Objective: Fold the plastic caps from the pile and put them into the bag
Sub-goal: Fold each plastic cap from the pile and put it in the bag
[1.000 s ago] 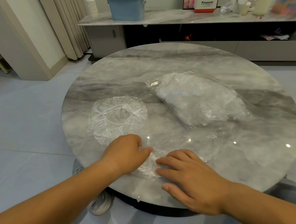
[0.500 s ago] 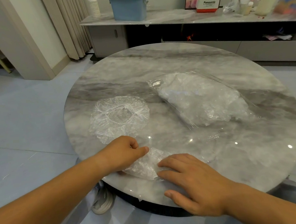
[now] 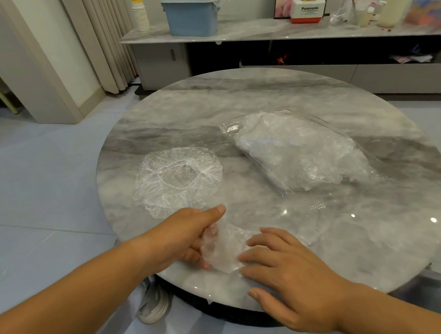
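Both bare forearms are reaching in from the near side, the left from the lower left, the right from the lower right. Left hand (image 3: 188, 237) is gripping a crumpled plastic cap (image 3: 222, 250), thumb lying straight over the top, fingers curling underneath. Right hand (image 3: 289, 278) is lying palm down, fingers straight and slightly spread, fingertips (image 3: 252, 257) pressing on the cap's near edge, thumb resting on the worktop (image 3: 261, 95). The hands are sitting close together, not touching.

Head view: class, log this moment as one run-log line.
left hand: grips cap | right hand: flat fingers press cap | pile: on table, left of bag | bag: stuffed, lying on table
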`<action>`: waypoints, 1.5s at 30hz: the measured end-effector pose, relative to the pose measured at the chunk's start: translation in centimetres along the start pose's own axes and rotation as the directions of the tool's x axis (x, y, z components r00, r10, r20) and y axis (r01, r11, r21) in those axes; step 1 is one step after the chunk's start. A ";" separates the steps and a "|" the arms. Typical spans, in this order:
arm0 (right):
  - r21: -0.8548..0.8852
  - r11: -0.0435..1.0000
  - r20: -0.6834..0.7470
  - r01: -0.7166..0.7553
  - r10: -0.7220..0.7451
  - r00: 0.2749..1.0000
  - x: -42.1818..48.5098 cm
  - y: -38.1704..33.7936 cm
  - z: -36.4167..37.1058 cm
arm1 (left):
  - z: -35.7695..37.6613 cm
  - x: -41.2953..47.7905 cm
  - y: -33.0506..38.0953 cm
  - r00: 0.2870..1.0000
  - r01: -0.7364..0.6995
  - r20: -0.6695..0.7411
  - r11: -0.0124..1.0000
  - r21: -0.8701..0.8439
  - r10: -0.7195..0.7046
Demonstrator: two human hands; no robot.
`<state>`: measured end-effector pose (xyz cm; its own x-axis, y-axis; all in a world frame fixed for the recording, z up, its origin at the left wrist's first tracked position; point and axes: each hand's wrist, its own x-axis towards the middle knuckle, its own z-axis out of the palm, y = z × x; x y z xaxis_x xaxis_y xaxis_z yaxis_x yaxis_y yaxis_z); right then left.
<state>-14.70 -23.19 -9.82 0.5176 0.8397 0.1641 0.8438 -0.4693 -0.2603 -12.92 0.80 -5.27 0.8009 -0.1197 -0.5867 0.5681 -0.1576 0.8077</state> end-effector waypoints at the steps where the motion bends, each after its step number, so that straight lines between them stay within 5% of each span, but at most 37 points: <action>1: -0.012 1.000 0.000 -0.005 0.005 1.000 -0.1 -0.1 -0.2 | 0.4 -0.1 -0.1 0.999 -0.039 0.006 0.998 -0.049 0.039; 5: 0.063 0.998 0.009 -0.009 0.008 1.000 -0.9 0.2 -0.7 | 1.6 0.1 -0.7 0.992 -0.119 0.023 0.987 -0.108 0.122; 9: 0.197 0.980 -0.127 -0.002 0.027 0.991 -2.6 0.8 -1.1 | 2.2 0.0 -1.1 0.987 -0.151 0.060 0.988 0.037 0.148; 13: 0.153 0.988 -0.252 0.021 0.019 0.968 -2.9 0.0 -2.0 | 2.4 0.1 -0.6 0.986 -0.160 0.067 0.969 0.187 0.150; 22: -0.007 0.996 -0.100 -0.089 0.088 0.991 -2.7 -1.1 -0.1 | 2.6 0.6 0.3 0.990 -0.128 0.086 0.968 0.214 0.112; 24: -0.021 0.996 -0.101 -0.084 0.081 0.992 -2.8 -1.2 0.0 | 2.8 1.1 0.3 0.976 -0.211 0.028 0.911 0.355 0.215; 27: -0.037 0.996 -0.084 -0.084 0.081 0.993 -2.8 -1.1 -0.2 | 3.3 1.9 1.0 0.931 -0.267 -0.006 0.691 0.672 0.365; 34: -0.018 0.999 0.018 -0.036 0.036 0.999 -3.1 0.2 -1.1 | 5.3 3.3 3.7 0.990 -0.127 0.074 0.543 0.830 0.117; 40: 0.014 1.000 0.021 -0.015 0.015 1.000 -3.5 0.9 -1.7 | 4.6 3.6 2.8 0.997 -0.069 0.065 0.720 0.690 0.034; 45: 0.142 0.977 -0.117 -0.161 0.178 0.977 -2.8 1.1 -2.2 | 3.5 2.5 2.7 0.994 -0.110 0.043 0.963 0.247 0.103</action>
<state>-14.95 -26.65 -8.48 0.6726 0.7049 0.2253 0.7207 -0.5548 -0.4156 -10.07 -3.32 -4.75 0.8463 -0.1772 -0.5024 0.4119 -0.3805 0.8280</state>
